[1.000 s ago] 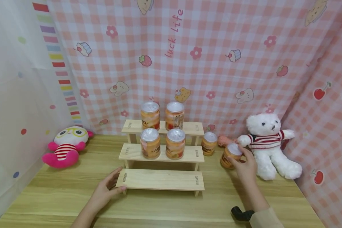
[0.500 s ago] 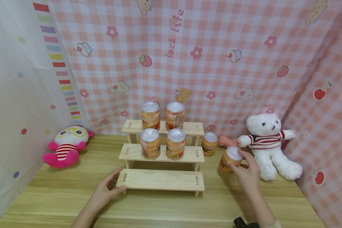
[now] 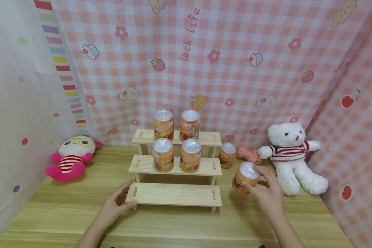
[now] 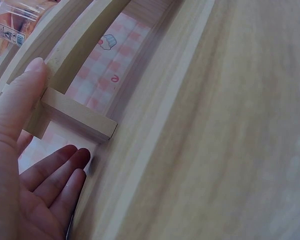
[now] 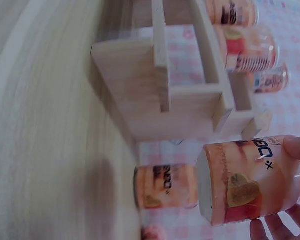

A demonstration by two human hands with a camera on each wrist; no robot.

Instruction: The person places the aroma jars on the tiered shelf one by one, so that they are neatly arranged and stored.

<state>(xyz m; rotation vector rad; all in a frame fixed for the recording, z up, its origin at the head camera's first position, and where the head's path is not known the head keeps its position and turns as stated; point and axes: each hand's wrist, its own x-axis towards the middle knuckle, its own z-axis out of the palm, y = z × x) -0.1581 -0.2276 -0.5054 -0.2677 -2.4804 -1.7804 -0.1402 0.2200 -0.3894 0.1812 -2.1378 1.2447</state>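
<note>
A three-step wooden stand [image 3: 176, 194] stands mid-table in the head view. My left hand [image 3: 116, 203] holds the left end of its lowest step. In the left wrist view, the thumb [image 4: 27, 92] lies on the step's edge while the other fingers bend loosely below it. My right hand [image 3: 271, 194] grips an orange can [image 3: 243, 181] with a silver lid, thumb on one side and fingers on the other. The can leans slightly, raised over the table. In the right wrist view its pale base [image 5: 205, 187] shows clear of the tabletop.
Two cans [image 3: 190, 156] stand on the middle step and two [image 3: 163, 125] on the top step. Another can [image 3: 227, 156] stands right of the stand, near pink yarn [image 3: 248, 155]. A white teddy bear [image 3: 292, 158] sits right, a pink plush toy [image 3: 72, 160] left.
My right hand has lifted the can and brought it left and nearer to me, away from the teddy bear. The left hand stays at the stand.
</note>
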